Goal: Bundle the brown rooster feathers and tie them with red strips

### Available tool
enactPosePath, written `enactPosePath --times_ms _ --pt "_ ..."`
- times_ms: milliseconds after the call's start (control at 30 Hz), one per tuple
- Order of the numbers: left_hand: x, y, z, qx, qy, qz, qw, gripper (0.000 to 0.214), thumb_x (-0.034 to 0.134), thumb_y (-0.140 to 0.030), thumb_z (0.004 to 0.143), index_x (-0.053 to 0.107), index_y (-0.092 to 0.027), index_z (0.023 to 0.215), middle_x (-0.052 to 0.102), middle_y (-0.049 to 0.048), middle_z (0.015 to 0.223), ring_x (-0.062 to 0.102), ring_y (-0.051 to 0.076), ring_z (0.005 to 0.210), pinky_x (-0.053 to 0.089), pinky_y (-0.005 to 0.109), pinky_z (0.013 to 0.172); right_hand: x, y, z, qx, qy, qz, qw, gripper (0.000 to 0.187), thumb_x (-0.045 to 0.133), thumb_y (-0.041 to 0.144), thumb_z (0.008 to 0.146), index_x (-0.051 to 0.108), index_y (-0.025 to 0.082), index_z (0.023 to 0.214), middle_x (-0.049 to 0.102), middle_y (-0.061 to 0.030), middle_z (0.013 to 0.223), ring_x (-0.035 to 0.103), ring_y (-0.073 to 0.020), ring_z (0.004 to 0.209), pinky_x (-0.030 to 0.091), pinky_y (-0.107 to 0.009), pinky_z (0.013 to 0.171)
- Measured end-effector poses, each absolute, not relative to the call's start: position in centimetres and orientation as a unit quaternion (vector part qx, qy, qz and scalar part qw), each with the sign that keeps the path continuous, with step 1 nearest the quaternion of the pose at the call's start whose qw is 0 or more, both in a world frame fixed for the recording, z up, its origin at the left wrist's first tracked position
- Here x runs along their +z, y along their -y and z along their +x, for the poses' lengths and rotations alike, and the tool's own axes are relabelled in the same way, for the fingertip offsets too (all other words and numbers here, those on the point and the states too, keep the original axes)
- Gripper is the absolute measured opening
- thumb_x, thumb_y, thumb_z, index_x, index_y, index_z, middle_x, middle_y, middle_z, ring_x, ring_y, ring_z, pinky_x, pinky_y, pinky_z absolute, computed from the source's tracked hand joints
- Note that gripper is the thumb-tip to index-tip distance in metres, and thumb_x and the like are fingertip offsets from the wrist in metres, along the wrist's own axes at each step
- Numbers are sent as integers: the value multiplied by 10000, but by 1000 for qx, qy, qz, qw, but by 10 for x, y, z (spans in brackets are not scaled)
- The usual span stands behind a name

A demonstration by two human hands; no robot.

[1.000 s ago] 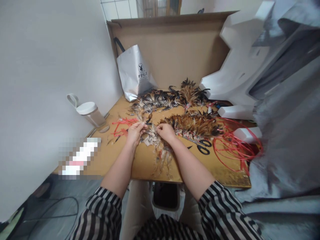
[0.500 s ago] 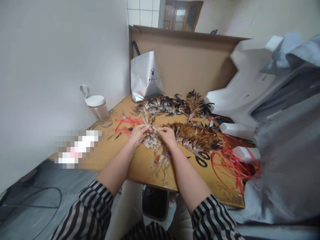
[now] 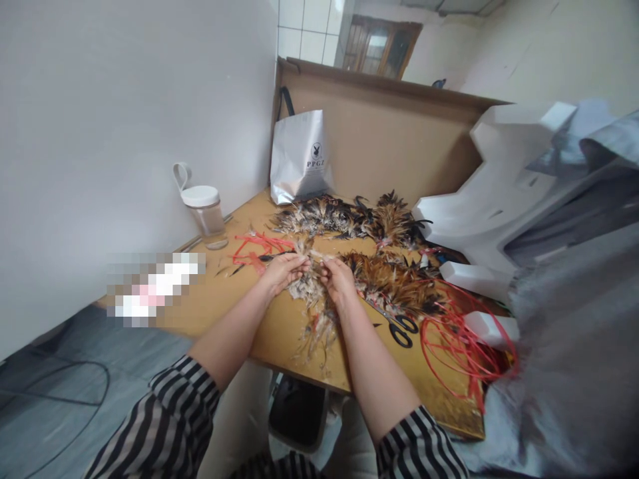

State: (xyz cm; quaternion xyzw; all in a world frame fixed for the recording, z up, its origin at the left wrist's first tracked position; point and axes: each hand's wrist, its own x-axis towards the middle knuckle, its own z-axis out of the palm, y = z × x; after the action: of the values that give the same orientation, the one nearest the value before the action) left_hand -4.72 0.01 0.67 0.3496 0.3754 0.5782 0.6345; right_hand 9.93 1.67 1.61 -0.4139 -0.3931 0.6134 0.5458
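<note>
Both of my hands are over a loose heap of brown and grey feathers [image 3: 313, 293] in the middle of the wooden table [image 3: 234, 313]. My left hand [image 3: 283, 271] pinches a small tuft of feathers between thumb and fingers. My right hand [image 3: 339, 278] is closed on the same tuft from the other side, fingertips nearly touching the left hand's. A long row of brown and black feathers [image 3: 394, 283] lies just right of my right hand. Another feather bundle [image 3: 349, 219] lies farther back.
Black-handled scissors [image 3: 402, 327] lie right of my right arm. Red cords [image 3: 459, 339] coil at the right; more red cord [image 3: 254, 247] lies at the left. A lidded clear jar [image 3: 206, 211], a silver bag [image 3: 302, 156], a cardboard backboard [image 3: 389, 133] and white foam pieces [image 3: 489, 193] ring the table.
The camera has tilted up and shifted left, so more wall and room show. My hands have drawn slightly closer together on the feather tuft.
</note>
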Motion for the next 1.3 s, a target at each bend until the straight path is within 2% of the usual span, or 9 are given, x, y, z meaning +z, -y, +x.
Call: enactPosePath --times_ms 100,200,300,433,700,967,1033,1167,1300 --pt "7 1 -45 568 -372 350 646 134 672 -192 665 654 -94 754 666 91 755 600 84 593 454 143 503 12 -17 97 496 442 -458 590 264 589 430 622 483 189 637 516 20 554 400 -90 462 307 -209 425" --pt "5 2 -42 568 -364 342 654 148 686 -189 648 660 -89 755 669 98 757 602 88 592 454 146 500 13 -10 95 322 567 -473 592 204 501 382 712 537 181 697 548 -12 652 472 -129 600 382 -243 566" --pt "2 1 -41 579 -351 317 664 144 696 -172 633 659 -85 741 665 89 722 602 91 585 453 149 497 18 1 93 149 703 -450 530 173 442 281 779 579 181 744 567 -44 774 493 -152 738 370 -267 704" --pt "2 1 -41 597 -329 280 677 61 670 -107 638 644 -88 690 642 55 625 580 83 536 446 157 483 26 11 91 -24 793 -431 430 158 449 244 808 595 193 780 565 -56 796 463 -181 817 304 -298 755" --pt "6 3 -41 583 -308 278 698 80 648 -90 651 630 -92 730 636 53 643 576 90 542 456 175 490 29 10 93 -118 814 -426 376 166 443 254 830 595 188 813 551 -61 812 428 -188 823 249 -316 749" --pt "5 3 -44 575 -321 304 688 66 604 -96 700 622 -88 764 633 40 637 570 79 530 454 166 489 30 14 93 -59 813 -418 402 134 484 235 801 610 188 793 574 -50 811 453 -181 829 271 -318 760" --pt "6 3 -44 579 -328 310 680 42 614 -106 697 621 -84 732 635 45 630 577 82 531 443 153 475 27 12 91 34 789 -414 452 139 499 243 787 623 184 769 583 -44 802 480 -170 814 306 -304 757" --pt "9 4 -44 569 -340 344 665 128 667 -155 667 635 -66 754 649 72 666 595 89 550 432 134 463 22 3 86 345 627 -401 572 193 555 338 724 614 159 681 604 -19 692 521 -136 660 393 -258 652" --pt "10 5 -45 543 -343 384 663 183 672 -206 674 642 -64 785 661 92 736 598 81 558 446 131 474 20 -4 86 523 494 -378 583 251 646 390 617 628 153 696 634 -8 678 531 -121 601 412 -246 604"
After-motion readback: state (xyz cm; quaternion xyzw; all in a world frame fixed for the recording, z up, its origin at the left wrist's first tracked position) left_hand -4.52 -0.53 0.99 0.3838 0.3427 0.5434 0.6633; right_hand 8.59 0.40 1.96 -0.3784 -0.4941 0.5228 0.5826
